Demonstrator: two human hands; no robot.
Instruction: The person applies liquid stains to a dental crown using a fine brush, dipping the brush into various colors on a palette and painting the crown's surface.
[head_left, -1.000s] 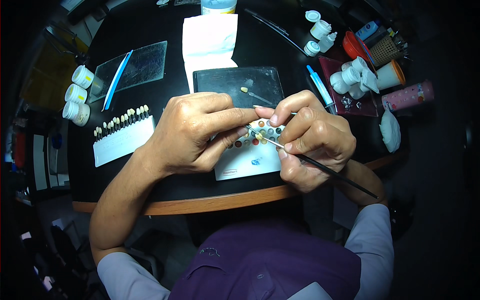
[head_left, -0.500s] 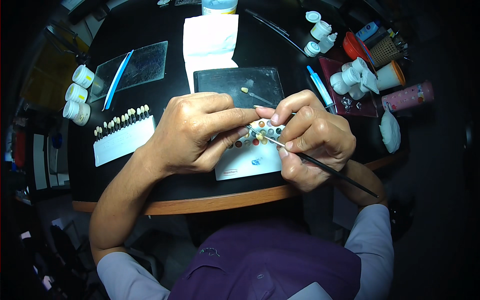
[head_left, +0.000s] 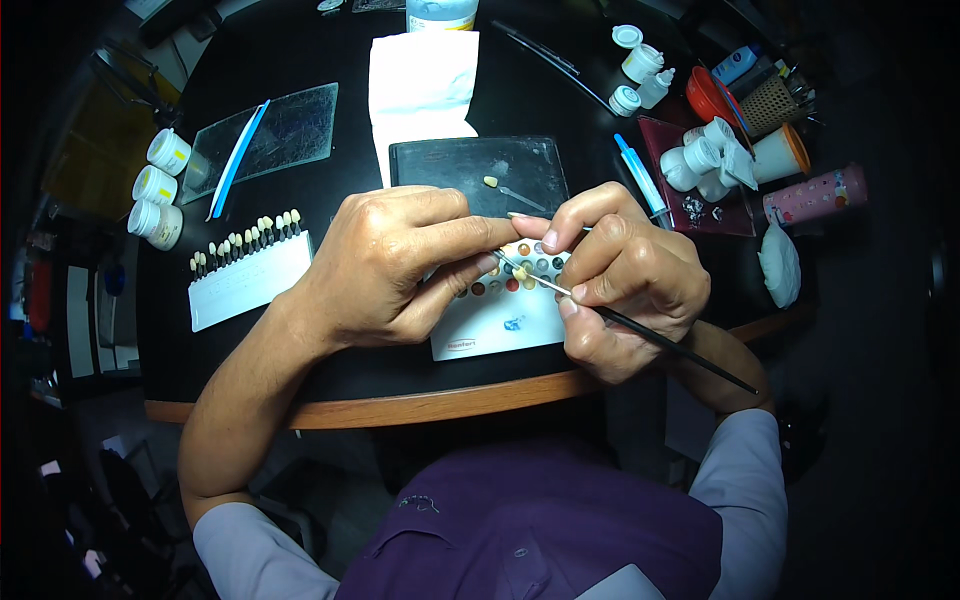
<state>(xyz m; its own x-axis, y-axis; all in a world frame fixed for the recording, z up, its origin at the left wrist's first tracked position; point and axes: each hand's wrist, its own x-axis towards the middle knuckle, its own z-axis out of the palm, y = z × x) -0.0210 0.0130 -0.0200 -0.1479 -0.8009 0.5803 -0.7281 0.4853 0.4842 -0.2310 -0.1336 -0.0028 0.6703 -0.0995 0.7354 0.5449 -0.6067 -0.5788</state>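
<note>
The left hand (head_left: 385,268) pinched a thin rod (head_left: 507,260) between thumb and forefinger; its tooth (head_left: 521,272) sat just right of those fingertips, left of the right hand (head_left: 640,272), which gripped a brush (head_left: 690,357)

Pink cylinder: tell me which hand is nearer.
Right. The right hand is left of the pink cylinder and lower in the picture; the left hand is farther left, beyond the right hand.

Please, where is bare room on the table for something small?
Bare table lies between the paper towel, thin sticks and black slab; also between the glass plate and tooth samples. Crowded: the right side, with white jars and red bowl, and the colour card beneath left hand and right hand.
</note>
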